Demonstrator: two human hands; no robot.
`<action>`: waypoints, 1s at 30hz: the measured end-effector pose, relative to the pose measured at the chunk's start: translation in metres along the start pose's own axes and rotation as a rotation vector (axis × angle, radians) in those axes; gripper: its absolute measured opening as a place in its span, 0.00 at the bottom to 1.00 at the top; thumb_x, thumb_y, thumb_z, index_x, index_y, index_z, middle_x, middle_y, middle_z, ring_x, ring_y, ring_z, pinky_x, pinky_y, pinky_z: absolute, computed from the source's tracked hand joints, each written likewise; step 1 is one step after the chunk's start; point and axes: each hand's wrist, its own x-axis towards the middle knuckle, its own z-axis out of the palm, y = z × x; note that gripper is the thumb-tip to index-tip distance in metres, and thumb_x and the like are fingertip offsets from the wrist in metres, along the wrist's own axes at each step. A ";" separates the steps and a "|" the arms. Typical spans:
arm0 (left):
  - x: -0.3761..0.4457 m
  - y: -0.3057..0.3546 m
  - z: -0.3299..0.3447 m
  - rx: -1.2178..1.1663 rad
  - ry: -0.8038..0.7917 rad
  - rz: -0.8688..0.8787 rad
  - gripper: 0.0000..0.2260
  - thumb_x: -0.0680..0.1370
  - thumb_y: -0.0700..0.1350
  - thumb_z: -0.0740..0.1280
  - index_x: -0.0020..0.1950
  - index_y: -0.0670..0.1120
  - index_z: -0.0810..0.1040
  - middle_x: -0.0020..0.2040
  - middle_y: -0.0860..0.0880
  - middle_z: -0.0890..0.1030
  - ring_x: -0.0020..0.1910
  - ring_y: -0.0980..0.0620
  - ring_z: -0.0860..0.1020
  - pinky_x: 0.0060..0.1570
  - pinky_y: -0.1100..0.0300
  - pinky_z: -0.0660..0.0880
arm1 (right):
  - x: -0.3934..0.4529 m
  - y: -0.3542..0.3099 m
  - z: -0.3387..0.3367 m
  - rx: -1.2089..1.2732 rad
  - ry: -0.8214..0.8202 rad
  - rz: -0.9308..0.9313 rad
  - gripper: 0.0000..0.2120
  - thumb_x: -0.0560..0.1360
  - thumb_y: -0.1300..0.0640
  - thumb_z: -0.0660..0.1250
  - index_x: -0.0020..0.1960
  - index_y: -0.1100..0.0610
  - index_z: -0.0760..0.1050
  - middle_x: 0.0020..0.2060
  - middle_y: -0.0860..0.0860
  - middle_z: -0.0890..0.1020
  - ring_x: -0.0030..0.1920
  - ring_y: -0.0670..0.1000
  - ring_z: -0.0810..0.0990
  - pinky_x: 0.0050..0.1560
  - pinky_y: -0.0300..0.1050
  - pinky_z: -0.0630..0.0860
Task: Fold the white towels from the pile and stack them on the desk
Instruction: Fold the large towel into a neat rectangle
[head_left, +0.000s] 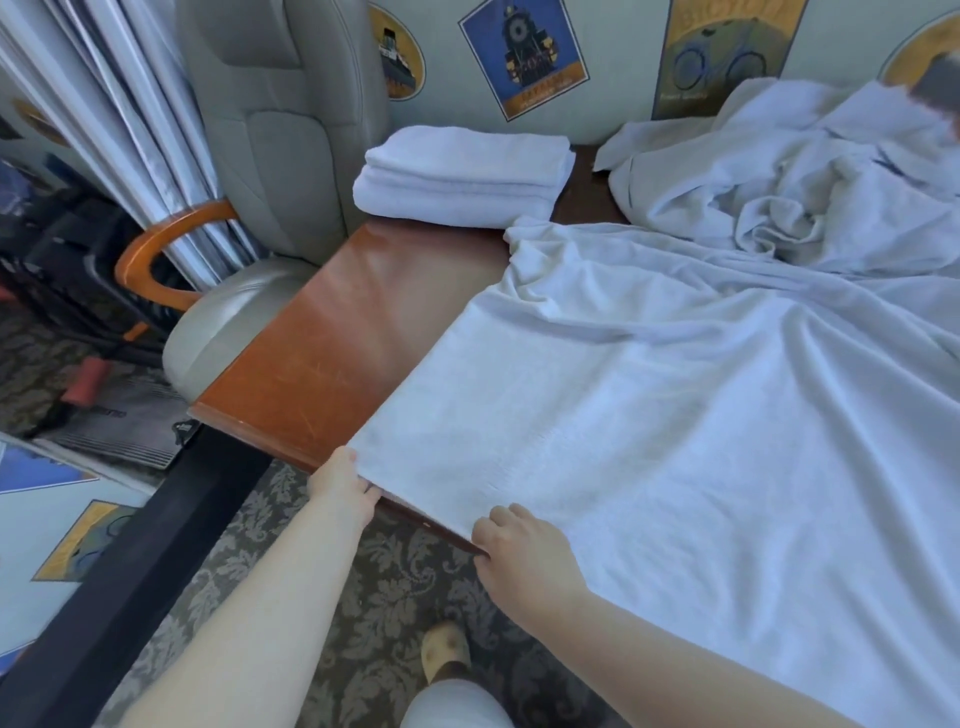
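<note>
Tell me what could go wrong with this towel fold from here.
The spread towel is wrinkled at its far end, so a fold now may come out uneven. Its far end touches the pile, so pulling could drag the pile along. Both hands, left and right, hold it at the desk edge, where it could slip off.

A spread towel (649, 415) lay across the desk (332, 332), its near edge along the desk's front rim; the left hand (340, 486) sat at that edge's left corner, the right hand (524, 551) just to its right; a stack of folded towels (460, 176) rested at the desk's far left, behind the spread towel; the pile (810, 182) lay at the far right; a chair (260, 182) stood left of the desk.
</note>
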 end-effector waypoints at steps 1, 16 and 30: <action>-0.001 0.002 0.003 0.042 0.079 -0.009 0.15 0.80 0.37 0.60 0.67 0.40 0.72 0.60 0.43 0.79 0.51 0.44 0.79 0.52 0.51 0.77 | -0.001 0.002 -0.002 0.082 0.059 0.069 0.07 0.77 0.57 0.63 0.53 0.53 0.77 0.48 0.46 0.79 0.48 0.50 0.74 0.43 0.42 0.71; -0.052 -0.120 0.122 1.831 -0.717 1.064 0.26 0.84 0.53 0.54 0.81 0.52 0.49 0.81 0.54 0.47 0.79 0.52 0.43 0.76 0.50 0.42 | -0.028 0.076 -0.023 0.294 0.156 0.388 0.26 0.80 0.50 0.58 0.77 0.45 0.61 0.75 0.35 0.50 0.78 0.41 0.45 0.77 0.52 0.38; -0.105 -0.242 0.138 2.105 -0.997 1.612 0.32 0.77 0.65 0.32 0.73 0.51 0.23 0.75 0.51 0.25 0.74 0.51 0.27 0.72 0.49 0.27 | -0.178 0.175 -0.043 -0.081 0.185 1.124 0.31 0.75 0.31 0.33 0.72 0.36 0.24 0.74 0.41 0.27 0.74 0.49 0.25 0.71 0.61 0.25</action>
